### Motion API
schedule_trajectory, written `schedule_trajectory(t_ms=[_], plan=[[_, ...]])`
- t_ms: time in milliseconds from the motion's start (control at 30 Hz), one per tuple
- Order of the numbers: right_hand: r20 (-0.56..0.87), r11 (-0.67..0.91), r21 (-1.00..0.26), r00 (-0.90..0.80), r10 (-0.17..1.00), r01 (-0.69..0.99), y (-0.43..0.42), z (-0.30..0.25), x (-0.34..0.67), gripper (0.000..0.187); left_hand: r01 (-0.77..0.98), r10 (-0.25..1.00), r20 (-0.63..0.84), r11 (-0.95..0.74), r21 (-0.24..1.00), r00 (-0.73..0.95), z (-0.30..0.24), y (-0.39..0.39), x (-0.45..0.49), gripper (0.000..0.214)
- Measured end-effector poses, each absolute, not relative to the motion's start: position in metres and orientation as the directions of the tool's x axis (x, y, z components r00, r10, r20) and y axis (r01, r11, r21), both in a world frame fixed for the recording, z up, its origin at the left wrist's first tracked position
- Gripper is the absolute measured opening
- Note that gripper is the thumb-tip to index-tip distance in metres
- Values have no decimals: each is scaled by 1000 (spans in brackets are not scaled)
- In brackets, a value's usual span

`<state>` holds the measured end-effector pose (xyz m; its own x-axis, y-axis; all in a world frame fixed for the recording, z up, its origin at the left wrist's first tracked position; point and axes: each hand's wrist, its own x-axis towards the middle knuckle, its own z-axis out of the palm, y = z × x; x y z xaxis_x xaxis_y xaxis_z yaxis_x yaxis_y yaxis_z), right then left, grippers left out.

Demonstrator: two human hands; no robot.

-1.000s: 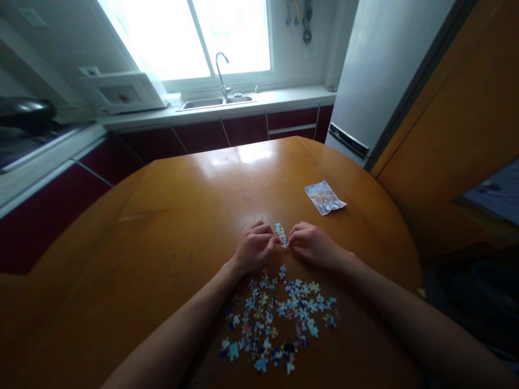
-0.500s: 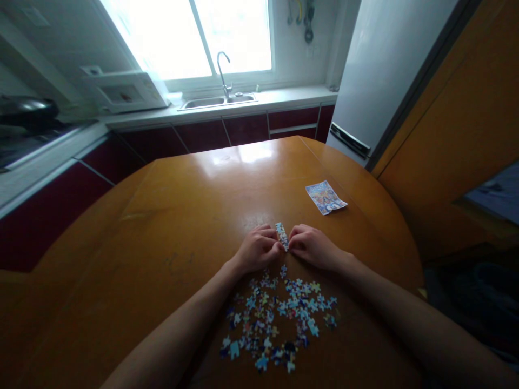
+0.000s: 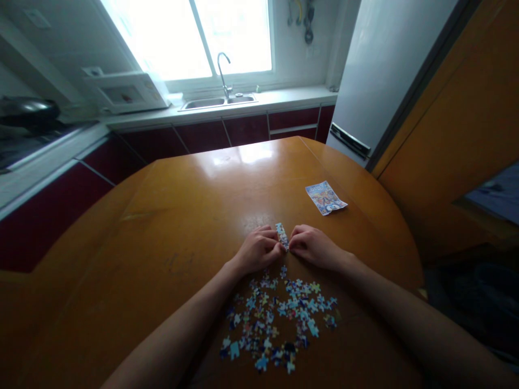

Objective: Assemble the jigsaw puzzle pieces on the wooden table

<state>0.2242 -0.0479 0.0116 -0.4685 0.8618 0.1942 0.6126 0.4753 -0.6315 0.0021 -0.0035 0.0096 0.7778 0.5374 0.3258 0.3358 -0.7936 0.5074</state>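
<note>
A glossy orange-brown table (image 3: 194, 205) stretches across the middle and bottom of the frame, shining near its far edge. I see a colourful printed sheet (image 3: 325, 198) right of centre, a narrow puzzle strip (image 3: 283, 236) near the middle, and loose jigsaw pieces (image 3: 302, 312) scattered at lower centre.

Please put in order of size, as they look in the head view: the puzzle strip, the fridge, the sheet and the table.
From largest to smallest:
1. Table
2. Fridge
3. Sheet
4. Puzzle strip
No two look alike.
</note>
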Motion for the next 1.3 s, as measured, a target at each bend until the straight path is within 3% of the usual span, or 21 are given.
schedule_trajectory(t_ms=[133,333,600,867,1100,1300], plan=[[180,447,-646,-447,877,618,-47,15,227,12,340,536,321,-795,503,781,10,-3,2,37],[150,306,-666,-279,948,681,-45,19,232,13,305,595,399,-751,586,698,9,-3,2,37],[116,374,-666,-405,907,645,-50,18,226,14,300,530,322,-779,551,785,11,-3,2,37],[102,367,-640,-399,911,675,-51,15,222,13,313,526,283,-774,550,802,12,-2,3,38],[108,349,-619,-363,925,703,-52,14,218,9,302,526,318,-782,545,789,12,-2,3,38],[116,338,-611,-342,933,716,-53,12,217,9,310,627,427,-733,605,651,8,0,0,38]])
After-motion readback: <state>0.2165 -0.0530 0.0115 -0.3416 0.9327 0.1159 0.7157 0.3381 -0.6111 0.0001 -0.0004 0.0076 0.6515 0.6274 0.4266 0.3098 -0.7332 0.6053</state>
